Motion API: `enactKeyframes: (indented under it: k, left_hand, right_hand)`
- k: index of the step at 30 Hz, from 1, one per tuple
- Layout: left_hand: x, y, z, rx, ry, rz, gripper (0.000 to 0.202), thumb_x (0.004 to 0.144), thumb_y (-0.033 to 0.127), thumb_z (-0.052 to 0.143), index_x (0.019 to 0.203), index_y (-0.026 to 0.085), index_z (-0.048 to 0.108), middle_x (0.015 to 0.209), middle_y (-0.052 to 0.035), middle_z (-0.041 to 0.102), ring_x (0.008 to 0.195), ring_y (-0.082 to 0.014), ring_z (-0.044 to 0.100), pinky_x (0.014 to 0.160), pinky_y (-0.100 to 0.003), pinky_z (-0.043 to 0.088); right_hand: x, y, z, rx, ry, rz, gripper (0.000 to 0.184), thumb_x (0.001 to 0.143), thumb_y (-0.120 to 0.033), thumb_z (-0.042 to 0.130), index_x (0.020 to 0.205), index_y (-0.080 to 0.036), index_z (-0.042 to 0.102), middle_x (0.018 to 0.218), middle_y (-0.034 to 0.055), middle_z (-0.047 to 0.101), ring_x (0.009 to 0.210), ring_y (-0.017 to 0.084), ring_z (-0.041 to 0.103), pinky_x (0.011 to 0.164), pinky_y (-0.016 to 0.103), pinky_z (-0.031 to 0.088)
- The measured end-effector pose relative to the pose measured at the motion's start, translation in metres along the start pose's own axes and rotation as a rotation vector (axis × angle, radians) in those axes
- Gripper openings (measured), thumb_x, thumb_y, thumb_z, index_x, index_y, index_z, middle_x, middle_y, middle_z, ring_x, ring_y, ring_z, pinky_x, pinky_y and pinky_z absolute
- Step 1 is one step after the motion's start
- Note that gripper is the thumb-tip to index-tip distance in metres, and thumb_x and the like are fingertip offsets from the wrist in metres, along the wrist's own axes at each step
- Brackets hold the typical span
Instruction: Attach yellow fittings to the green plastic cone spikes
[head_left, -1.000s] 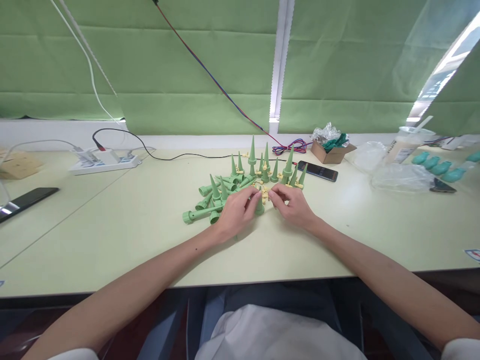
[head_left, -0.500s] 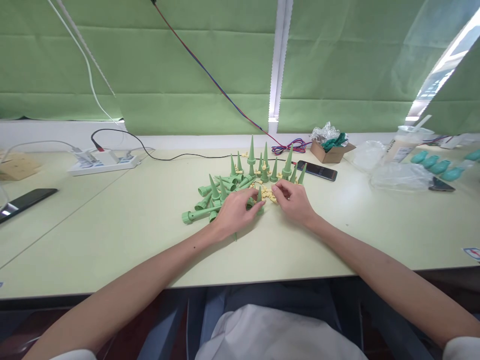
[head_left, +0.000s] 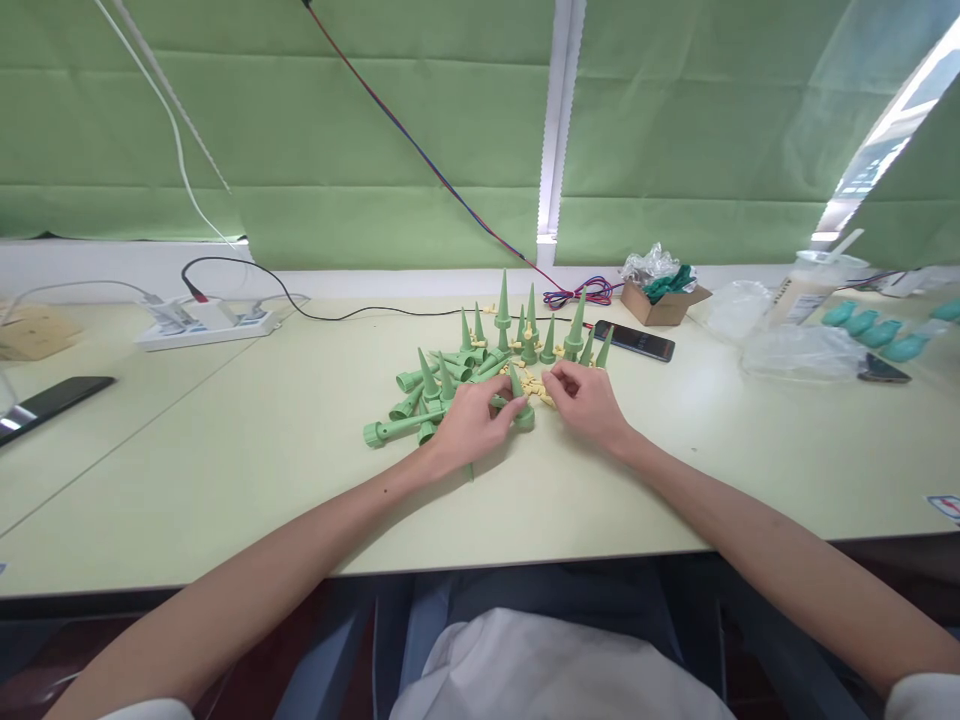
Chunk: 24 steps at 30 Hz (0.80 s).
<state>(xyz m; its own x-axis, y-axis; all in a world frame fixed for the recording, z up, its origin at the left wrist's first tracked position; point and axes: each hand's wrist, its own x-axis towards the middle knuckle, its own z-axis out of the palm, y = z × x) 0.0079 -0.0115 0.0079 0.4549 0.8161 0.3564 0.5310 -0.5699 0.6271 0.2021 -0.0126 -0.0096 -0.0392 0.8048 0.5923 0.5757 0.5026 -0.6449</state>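
My left hand [head_left: 478,418] is closed around a green plastic spike [head_left: 521,408], thumb and fingers on its tapered part; its wide base rests low near the table. To the right, my right hand [head_left: 591,402] has its thumb and index finger pinched at the edge of a small heap of yellow pieces [head_left: 534,386]. Whatever is between those fingertips is too small to make out. Several green spikes [head_left: 503,310] stand upright behind the hands, some with yellow bits on them. Left of my left hand, more green spikes and tubes [head_left: 405,428] lie in a loose pile.
A phone [head_left: 634,341] lies behind my right hand, near a small cardboard box [head_left: 663,303] with plastic in it. Farther right are a drink cup [head_left: 810,290], clear bags and teal objects [head_left: 904,347]. A power strip [head_left: 208,328] and another phone [head_left: 56,405] are at left.
The spike in my left hand has tilted and shifted slightly right, showing more of its base. My right hand has barely moved.
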Motion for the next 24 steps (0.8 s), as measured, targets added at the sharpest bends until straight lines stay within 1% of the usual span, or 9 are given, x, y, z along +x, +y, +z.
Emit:
enactKeyframes:
  k: [3, 7, 9, 13, 16, 20, 24]
  left_hand:
    - [0.0011, 0.0006, -0.0004, -0.049, 0.054, -0.023, 0.028, 0.094, 0.038, 0.057, 0.075, 0.018, 0.054, 0.065, 0.0023, 0.056, 0.041, -0.0063, 0.036, 0.046, -0.025, 0.029]
    - [0.0021, -0.0021, 0.0001, -0.041, 0.107, 0.012, 0.027, 0.094, 0.037, 0.056, 0.076, 0.017, 0.054, 0.076, -0.0005, 0.064, 0.045, -0.0066, 0.040, 0.047, -0.024, 0.033]
    - [0.0022, -0.0032, 0.0003, -0.028, 0.125, 0.030, 0.026, 0.094, 0.037, 0.056, 0.077, 0.017, 0.055, 0.080, -0.0016, 0.067, 0.048, -0.0074, 0.043, 0.048, -0.024, 0.035]
    - [0.0018, -0.0033, 0.0003, -0.019, 0.143, 0.026, 0.026, 0.094, 0.037, 0.057, 0.077, 0.017, 0.055, 0.081, -0.0017, 0.068, 0.049, -0.0077, 0.043, 0.050, -0.025, 0.037]
    - [0.0012, -0.0019, 0.0002, -0.019, 0.142, 0.024, 0.026, 0.094, 0.037, 0.057, 0.076, 0.018, 0.054, 0.076, -0.0006, 0.065, 0.048, -0.0078, 0.042, 0.050, -0.025, 0.036]
    - [0.0007, 0.0001, 0.0002, -0.019, 0.137, 0.025, 0.026, 0.094, 0.035, 0.057, 0.074, 0.018, 0.052, 0.066, 0.0017, 0.057, 0.048, -0.0087, 0.042, 0.051, -0.025, 0.035]
    - [0.0006, -0.0001, 0.0008, -0.012, 0.140, 0.040, 0.027, 0.094, 0.036, 0.058, 0.074, 0.019, 0.051, 0.061, 0.0032, 0.051, 0.047, -0.0092, 0.041, 0.050, -0.026, 0.035]
  right_hand:
    - [-0.0011, -0.0009, 0.0006, 0.009, -0.019, -0.018, 0.031, 0.091, -0.032, 0.052, 0.063, -0.021, 0.044, 0.052, -0.0036, 0.044, 0.049, 0.010, 0.035, 0.052, 0.027, 0.031]
    - [-0.0026, -0.0024, 0.0012, 0.022, -0.063, -0.044, 0.031, 0.092, -0.031, 0.051, 0.063, -0.021, 0.045, 0.053, -0.0033, 0.045, 0.050, 0.011, 0.036, 0.053, 0.028, 0.032]
    - [-0.0031, -0.0033, 0.0015, 0.022, -0.075, -0.049, 0.032, 0.092, -0.030, 0.051, 0.063, -0.021, 0.045, 0.053, -0.0034, 0.044, 0.050, 0.011, 0.035, 0.054, 0.028, 0.032]
    - [-0.0036, -0.0044, 0.0016, 0.025, -0.086, -0.047, 0.031, 0.092, -0.029, 0.052, 0.062, -0.021, 0.045, 0.053, -0.0036, 0.043, 0.051, 0.011, 0.034, 0.054, 0.028, 0.031]
    - [-0.0040, -0.0048, 0.0014, 0.033, -0.100, -0.047, 0.031, 0.092, -0.029, 0.052, 0.062, -0.021, 0.045, 0.054, -0.0033, 0.044, 0.051, 0.011, 0.035, 0.054, 0.027, 0.031]
    - [-0.0045, -0.0051, 0.0013, 0.043, -0.118, -0.049, 0.031, 0.091, -0.029, 0.053, 0.062, -0.020, 0.045, 0.054, -0.0034, 0.045, 0.051, 0.011, 0.035, 0.053, 0.028, 0.031]
    - [-0.0051, -0.0045, 0.0016, 0.045, -0.129, -0.040, 0.031, 0.091, -0.029, 0.053, 0.063, -0.020, 0.046, 0.054, -0.0034, 0.045, 0.051, 0.011, 0.035, 0.053, 0.028, 0.031]
